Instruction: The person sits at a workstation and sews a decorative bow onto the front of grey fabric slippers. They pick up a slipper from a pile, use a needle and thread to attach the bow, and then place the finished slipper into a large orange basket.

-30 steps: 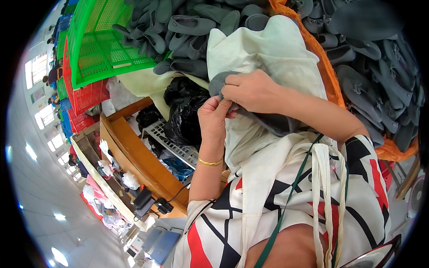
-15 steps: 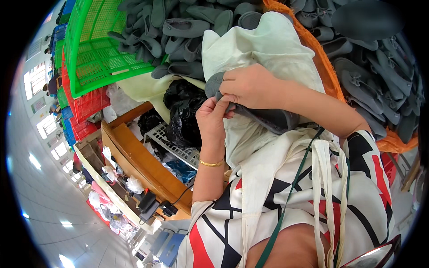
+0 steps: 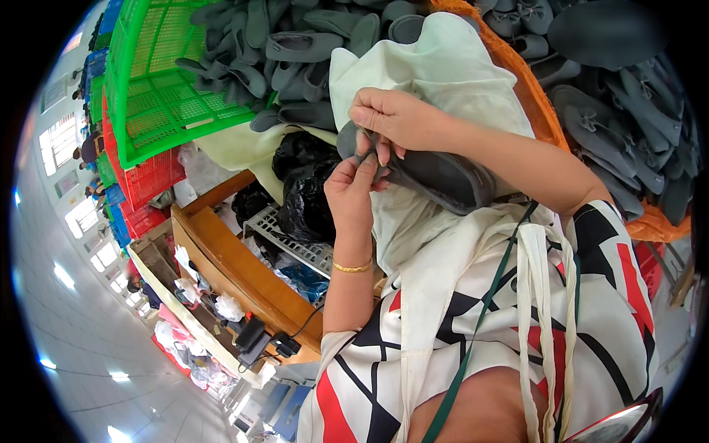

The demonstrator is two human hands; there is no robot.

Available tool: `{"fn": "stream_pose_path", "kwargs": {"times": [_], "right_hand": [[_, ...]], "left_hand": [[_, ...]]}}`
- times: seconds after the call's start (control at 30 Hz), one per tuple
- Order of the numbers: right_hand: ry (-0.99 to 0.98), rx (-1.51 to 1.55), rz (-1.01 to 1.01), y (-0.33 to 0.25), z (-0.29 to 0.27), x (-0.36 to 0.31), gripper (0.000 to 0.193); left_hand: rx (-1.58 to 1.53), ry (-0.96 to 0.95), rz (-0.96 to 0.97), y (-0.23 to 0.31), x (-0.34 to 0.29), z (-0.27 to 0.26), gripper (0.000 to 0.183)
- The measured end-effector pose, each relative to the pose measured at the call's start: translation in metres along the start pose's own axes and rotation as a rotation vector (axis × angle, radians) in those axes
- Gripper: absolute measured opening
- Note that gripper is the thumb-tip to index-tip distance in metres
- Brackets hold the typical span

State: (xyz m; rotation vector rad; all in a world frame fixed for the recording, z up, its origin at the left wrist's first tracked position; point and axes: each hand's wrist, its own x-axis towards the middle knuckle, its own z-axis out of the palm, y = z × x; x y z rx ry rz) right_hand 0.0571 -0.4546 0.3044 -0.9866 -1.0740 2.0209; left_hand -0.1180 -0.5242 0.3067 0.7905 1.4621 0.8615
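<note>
A dark grey slip-on flat shoe lies across my lap on the white apron, its opening facing up and its toe to the left. My left hand is closed, thumb and fingers pinching the upper near the toe. Just above it, my right hand has its fingers curled down and pinched at the same spot on the shoe. A small dark piece shows between the fingertips of both hands, too small to tell apart from the upper. The fingers partly hide the front of the shoe.
A green plastic crate with many grey shoes stands at the far left, above a red crate. On the right, an orange sack holds more grey shoes with bows. A wooden drawer table and black plastic bag are left.
My right hand has risen a little off the shoe's upper, its fingers now pointing down. More of the shoe's opening shows. My left hand stays nearly in place.
</note>
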Motion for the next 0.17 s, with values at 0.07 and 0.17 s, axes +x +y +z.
{"fn": "stream_pose_path", "kwargs": {"times": [0.07,0.17], "right_hand": [[-0.023,-0.041,-0.013,0.0011,-0.0033,-0.0022,0.026],[-0.067,0.031,-0.119,0.0032,-0.0095,-0.0058,0.024]], "left_hand": [[0.015,-0.005,0.001,0.0002,0.0029,0.0027,0.019],[0.051,-0.016,0.006,-0.0058,0.0054,-0.0023,0.02]]}}
